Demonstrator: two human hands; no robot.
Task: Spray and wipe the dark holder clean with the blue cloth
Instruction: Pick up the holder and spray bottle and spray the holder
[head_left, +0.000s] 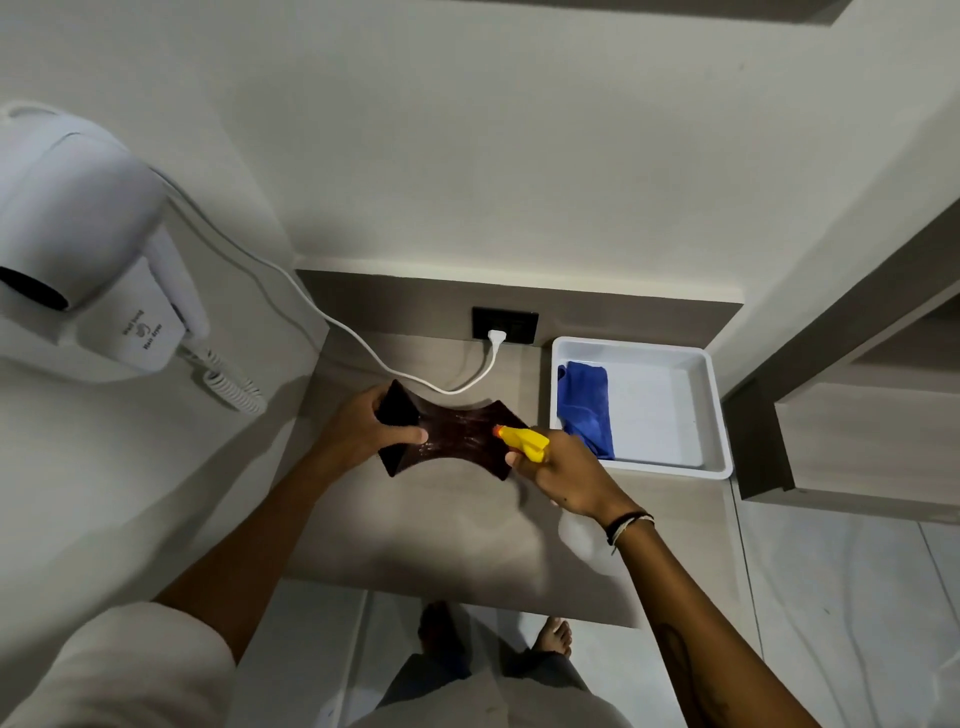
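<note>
Right hand (558, 470) closing around yellow spray bottle (524, 441), nozzle aiming at dark holder (457, 436). Left hand (371, 428) gripping holder's left end; I'm tilting it above middle of surface (441, 530). Blue cloth (584, 405) lying in white tray (714, 415) at surface's right edge.

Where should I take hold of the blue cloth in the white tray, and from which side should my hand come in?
Grip the blue cloth at its bunched middle, coming down from above. It lies crumpled against the left wall of the white tray, so the raised walls likely block a side approach, while the folds stand up enough to pinch. The right hand is nearest, but it now holds the yellow spray bottle.
</note>
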